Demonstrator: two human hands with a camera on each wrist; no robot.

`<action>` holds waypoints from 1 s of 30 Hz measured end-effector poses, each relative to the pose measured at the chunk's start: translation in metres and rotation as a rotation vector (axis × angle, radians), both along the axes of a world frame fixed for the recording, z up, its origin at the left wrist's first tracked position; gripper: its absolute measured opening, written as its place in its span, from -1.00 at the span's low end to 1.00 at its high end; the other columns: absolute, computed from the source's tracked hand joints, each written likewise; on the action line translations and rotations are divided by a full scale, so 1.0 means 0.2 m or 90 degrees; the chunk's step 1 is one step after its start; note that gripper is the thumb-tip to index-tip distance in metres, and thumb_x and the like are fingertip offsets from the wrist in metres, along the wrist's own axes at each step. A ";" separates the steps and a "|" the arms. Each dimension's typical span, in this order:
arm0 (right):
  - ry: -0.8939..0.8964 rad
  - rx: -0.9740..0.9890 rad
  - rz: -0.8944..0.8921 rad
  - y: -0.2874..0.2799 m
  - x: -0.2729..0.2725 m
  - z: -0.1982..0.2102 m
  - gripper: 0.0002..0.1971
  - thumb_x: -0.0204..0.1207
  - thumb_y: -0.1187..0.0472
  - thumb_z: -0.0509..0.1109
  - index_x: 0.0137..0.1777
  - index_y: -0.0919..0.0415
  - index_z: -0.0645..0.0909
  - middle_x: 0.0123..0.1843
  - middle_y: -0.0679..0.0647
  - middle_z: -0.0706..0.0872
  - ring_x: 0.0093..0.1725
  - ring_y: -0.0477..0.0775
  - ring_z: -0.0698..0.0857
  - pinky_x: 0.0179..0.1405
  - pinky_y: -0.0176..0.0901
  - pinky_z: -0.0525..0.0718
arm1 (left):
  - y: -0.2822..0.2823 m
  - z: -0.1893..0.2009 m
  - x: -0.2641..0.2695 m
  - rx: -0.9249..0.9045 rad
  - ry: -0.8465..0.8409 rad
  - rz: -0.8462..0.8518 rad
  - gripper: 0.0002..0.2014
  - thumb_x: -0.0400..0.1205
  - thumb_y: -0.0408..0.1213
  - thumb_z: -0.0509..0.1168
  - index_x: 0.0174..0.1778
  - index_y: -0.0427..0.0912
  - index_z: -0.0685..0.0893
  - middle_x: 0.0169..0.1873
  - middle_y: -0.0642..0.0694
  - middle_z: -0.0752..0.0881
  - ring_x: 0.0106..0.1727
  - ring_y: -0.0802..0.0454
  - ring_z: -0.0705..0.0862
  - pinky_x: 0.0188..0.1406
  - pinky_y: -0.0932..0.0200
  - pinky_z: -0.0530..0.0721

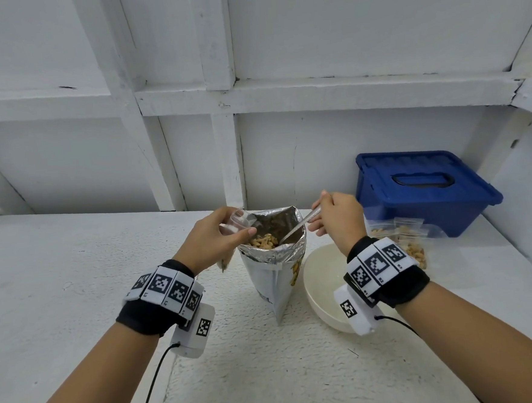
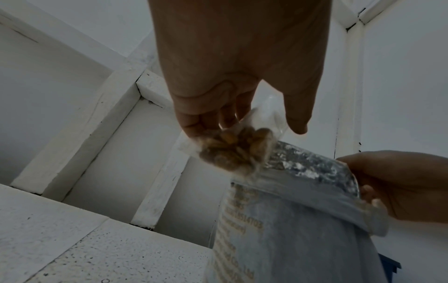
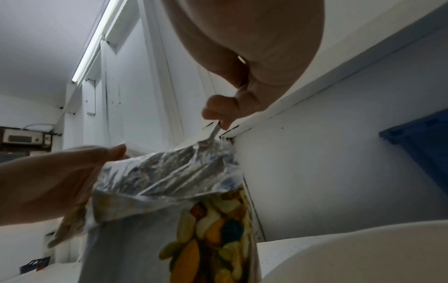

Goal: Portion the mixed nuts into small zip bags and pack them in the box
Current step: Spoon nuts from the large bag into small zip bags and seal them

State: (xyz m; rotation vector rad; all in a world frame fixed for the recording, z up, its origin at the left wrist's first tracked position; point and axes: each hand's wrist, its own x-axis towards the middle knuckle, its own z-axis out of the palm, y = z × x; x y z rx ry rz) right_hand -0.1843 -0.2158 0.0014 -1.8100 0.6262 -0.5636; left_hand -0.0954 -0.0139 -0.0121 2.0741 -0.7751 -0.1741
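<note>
Nuts [image 1: 263, 241] risked being spilled onto the surface [image 1: 269, 358] as a spoon [image 1: 298, 227], gripped by the right hand [image 1: 338, 220], was dipped beside the small zip bag [image 2: 232, 151] pinched in the left hand [image 1: 212, 236].

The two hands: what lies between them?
In the head view, the open foil nut bag stands between the left hand and the right hand, spoon dipped inside.

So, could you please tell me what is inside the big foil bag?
Mixed nuts and the bowl of the spoon held by the right hand. The foil bag walls hide how deep the nuts go.
</note>
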 end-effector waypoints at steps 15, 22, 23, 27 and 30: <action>-0.035 0.035 -0.092 -0.13 -0.03 0.09 -0.62 0.71 0.18 0.07 -0.32 0.20 0.53 -0.48 0.14 0.65 -0.68 -0.17 0.60 -0.67 -0.38 0.58 | 0.00 0.11 0.00 0.155 -0.119 -0.039 -0.44 0.51 -0.01 0.39 0.39 -0.16 0.49 0.05 -0.03 0.63 -0.22 0.15 0.61 -0.51 0.48 0.48; -0.071 0.064 -0.118 -0.17 -0.03 0.18 -0.63 0.70 0.19 0.07 -0.32 0.22 0.53 -0.46 0.15 0.64 -0.68 -0.16 0.58 -0.70 -0.36 0.53 | -0.01 0.14 0.02 0.230 -0.168 -0.057 -0.44 0.51 0.03 0.39 0.37 -0.15 0.50 0.16 -0.03 0.64 -0.03 0.11 0.55 -0.15 0.27 0.42; -0.076 0.068 -0.114 -0.17 -0.03 0.18 -0.63 0.70 0.18 0.07 -0.32 0.21 0.54 -0.45 0.15 0.64 -0.68 -0.16 0.58 -0.70 -0.36 0.53 | -0.02 0.14 0.02 0.227 -0.169 -0.058 -0.45 0.51 0.03 0.39 0.37 -0.15 0.51 0.15 -0.03 0.64 -0.04 0.11 0.56 -0.14 0.27 0.42; -0.093 0.075 -0.084 -0.12 -0.01 0.22 -0.63 0.71 0.17 0.08 -0.31 0.20 0.53 -0.45 0.14 0.63 -0.69 -0.19 0.57 -0.72 -0.39 0.52 | -0.06 0.15 0.00 0.200 -0.165 -0.071 -0.44 0.50 0.05 0.39 0.36 -0.16 0.52 0.11 -0.04 0.64 -0.05 0.06 0.62 -0.31 0.36 0.49; -0.103 0.027 -0.053 -0.07 0.01 0.25 -0.64 0.71 0.15 0.09 -0.32 0.18 0.53 -0.46 0.13 0.63 -0.68 -0.19 0.57 -0.67 -0.39 0.56 | -0.07 0.14 -0.02 0.167 -0.137 -0.076 -0.47 0.49 0.01 0.41 0.33 -0.15 0.53 0.05 -0.04 0.64 -0.19 0.09 0.63 -0.51 0.45 0.49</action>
